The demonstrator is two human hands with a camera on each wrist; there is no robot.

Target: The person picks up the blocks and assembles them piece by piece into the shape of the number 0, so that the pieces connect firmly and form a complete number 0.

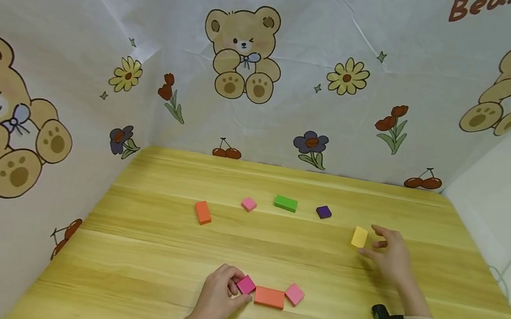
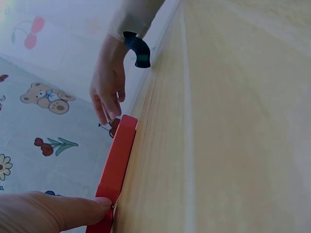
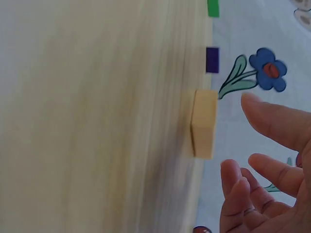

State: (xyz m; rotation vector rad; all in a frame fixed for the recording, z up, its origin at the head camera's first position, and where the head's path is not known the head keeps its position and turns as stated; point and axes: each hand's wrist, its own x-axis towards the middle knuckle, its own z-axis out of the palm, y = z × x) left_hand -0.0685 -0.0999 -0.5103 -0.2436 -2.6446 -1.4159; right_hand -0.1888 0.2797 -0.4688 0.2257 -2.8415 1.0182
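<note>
My left hand (image 1: 219, 293) pinches a magenta square block (image 1: 246, 284) between thumb and fingers, low in the head view. That block's corner meets the left end of an orange-red rectangular block (image 1: 269, 298), seen edge-on as a long red block (image 2: 119, 158) in the left wrist view. A pink square block (image 1: 295, 294), turned cornerwise, touches the other end. Farther right, my right hand (image 1: 390, 255) reaches beside a yellow block (image 1: 359, 237), thumb and fingers spread. The right wrist view shows a gap between the thumb (image 3: 277, 121) and the yellow block (image 3: 204, 124).
Toward the back lie an orange block (image 1: 203, 212), a small pink block (image 1: 249, 204), a green block (image 1: 286, 203) and a purple block (image 1: 324, 212). A bear-printed cloth (image 1: 280, 124) hangs behind the wooden table (image 1: 145, 264). A black camera mount (image 1: 387, 318) sits on my right wrist.
</note>
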